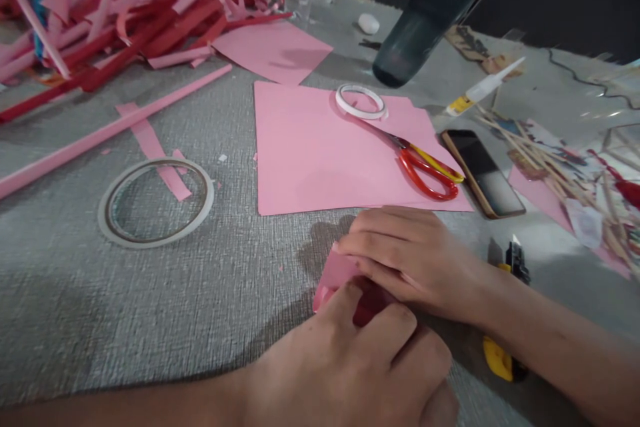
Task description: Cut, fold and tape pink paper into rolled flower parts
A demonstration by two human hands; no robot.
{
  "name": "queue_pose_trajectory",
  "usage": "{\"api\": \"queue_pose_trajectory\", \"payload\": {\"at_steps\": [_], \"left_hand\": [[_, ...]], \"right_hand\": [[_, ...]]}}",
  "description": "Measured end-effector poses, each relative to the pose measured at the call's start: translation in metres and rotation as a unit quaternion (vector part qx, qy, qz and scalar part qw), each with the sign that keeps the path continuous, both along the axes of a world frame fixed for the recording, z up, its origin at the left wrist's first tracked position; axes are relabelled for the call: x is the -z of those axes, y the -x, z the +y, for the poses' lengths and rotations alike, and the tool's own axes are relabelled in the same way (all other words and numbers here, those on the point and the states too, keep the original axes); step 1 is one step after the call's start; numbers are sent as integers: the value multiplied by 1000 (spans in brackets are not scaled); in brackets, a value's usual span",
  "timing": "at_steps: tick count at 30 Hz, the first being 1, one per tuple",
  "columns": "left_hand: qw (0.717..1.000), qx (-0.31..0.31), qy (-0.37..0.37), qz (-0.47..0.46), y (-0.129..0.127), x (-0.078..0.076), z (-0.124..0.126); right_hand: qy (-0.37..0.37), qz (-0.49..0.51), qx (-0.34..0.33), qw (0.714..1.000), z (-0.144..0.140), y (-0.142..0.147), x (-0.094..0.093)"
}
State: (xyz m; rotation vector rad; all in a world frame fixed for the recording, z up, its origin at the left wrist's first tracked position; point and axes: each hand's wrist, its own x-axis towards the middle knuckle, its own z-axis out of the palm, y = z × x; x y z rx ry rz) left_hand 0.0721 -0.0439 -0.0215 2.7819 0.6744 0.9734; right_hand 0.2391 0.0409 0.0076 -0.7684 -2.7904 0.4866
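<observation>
Both hands are down low at 6 o'clock on the grey table (150, 307), working a small pink piece (334, 273) between them. The right hand (415, 260) comes in from 4 o'clock, palm down, fingers laid flat and pressing along the top of the piece, forearm trailing off to the lower right. The left hand (370, 360) enters from 7 o'clock, knuckles up, fingers curled under, pinching the near edge of the piece; a bit of red shows between the two hands. Both are closed on the piece, the right by pressing, the left by a pinch. Just beyond at 12 o'clock lies a pink sheet (320, 153), with a small tape roll (361, 101) and red scissors (425, 170) resting on it. A phone (483, 173) lies at 2 o'clock beside the sheet. A yellow cutter (503, 320) pokes out from under the right forearm at 3 o'clock. Out at 9 o'clock sits a big tape ring (156, 201), and at 11 o'clock a heap of scraps (125, 0). A glue tube (483, 88) lies at 1 o'clock.
</observation>
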Motion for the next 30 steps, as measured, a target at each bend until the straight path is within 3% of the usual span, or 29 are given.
{"api": "queue_pose_trajectory", "payload": {"at_steps": [30], "left_hand": [[1000,-25,-3,-7,-1,-8,8]], "right_hand": [[10,11,11,1000,-1,-2,3]]}}
